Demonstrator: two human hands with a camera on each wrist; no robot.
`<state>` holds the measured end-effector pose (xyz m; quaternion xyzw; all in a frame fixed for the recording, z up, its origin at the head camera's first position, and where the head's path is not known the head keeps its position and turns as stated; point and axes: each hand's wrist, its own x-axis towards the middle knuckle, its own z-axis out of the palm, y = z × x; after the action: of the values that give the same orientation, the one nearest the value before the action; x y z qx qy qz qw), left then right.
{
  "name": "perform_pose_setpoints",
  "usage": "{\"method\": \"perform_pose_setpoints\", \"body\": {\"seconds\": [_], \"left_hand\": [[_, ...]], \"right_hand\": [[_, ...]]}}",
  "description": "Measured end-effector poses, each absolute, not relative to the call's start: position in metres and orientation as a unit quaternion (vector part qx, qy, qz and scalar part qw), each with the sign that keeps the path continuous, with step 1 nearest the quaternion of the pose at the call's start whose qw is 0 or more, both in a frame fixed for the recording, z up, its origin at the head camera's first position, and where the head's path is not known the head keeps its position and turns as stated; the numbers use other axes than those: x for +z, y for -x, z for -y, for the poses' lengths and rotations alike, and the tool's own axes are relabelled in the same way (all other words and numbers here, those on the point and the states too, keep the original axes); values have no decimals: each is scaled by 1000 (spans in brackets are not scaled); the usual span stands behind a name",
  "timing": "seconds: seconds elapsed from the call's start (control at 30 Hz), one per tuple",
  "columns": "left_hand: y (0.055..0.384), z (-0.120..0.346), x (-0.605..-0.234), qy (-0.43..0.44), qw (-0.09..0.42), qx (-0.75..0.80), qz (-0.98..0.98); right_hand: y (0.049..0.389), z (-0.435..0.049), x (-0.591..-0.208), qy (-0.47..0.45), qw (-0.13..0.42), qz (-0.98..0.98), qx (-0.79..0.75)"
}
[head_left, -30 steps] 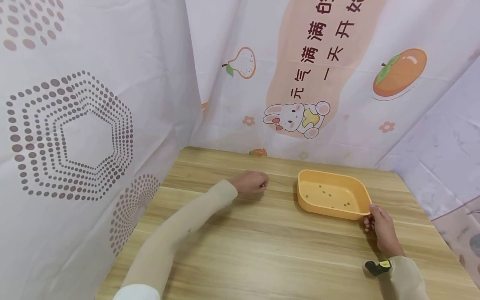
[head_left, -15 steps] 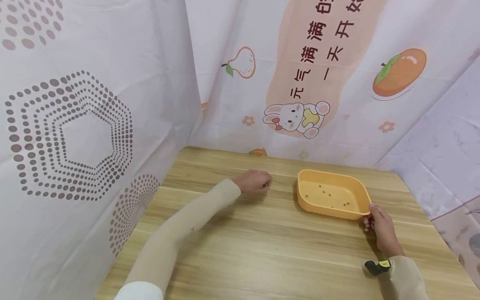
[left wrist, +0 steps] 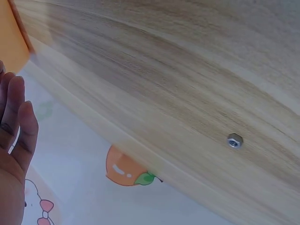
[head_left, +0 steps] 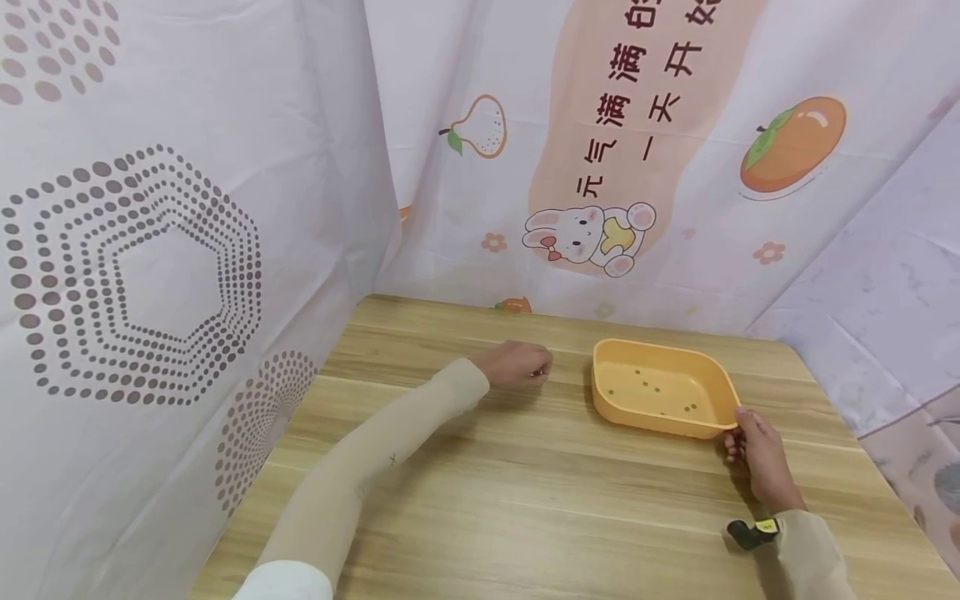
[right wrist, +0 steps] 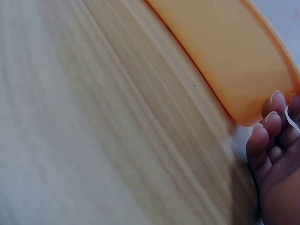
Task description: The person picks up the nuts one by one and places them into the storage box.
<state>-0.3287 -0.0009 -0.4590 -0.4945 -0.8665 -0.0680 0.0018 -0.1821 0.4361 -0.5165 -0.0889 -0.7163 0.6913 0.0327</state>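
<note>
A yellow-orange plastic tray [head_left: 660, 423] stands on the wooden table at the back right, with several small nuts [head_left: 657, 389] scattered on its floor. My right hand [head_left: 763, 458] grips the tray's near right corner, thumb at the rim and fingers below it; the right wrist view shows the curled fingers against the tray wall [right wrist: 234, 61]. To the left of the tray, my left hand [head_left: 516, 365] is low over the table, fingers bent. Its fingertips are mostly hidden, so I cannot tell whether it holds anything. A metal hex nut [left wrist: 235, 140] lies on the table in the left wrist view.
The wood-grain table [head_left: 525, 517] ends at the back against a printed curtain [head_left: 435, 200]. Another curtain [head_left: 300, 167] hangs along the left side. A black device with a yellow label [head_left: 752, 533] sits at my right wrist.
My left hand has moved a little to the right, toward the tray. The right hand and the tray have stayed in place, and the head view has shifted slightly.
</note>
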Motion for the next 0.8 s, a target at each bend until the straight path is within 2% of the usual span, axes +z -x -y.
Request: {"method": "perform_pose_setpoints", "body": {"seconds": [0.8], "left_hand": [[322, -20, -452, 507, 7, -84, 858]], "right_hand": [[185, -440, -523, 85, 39, 701, 707]]}}
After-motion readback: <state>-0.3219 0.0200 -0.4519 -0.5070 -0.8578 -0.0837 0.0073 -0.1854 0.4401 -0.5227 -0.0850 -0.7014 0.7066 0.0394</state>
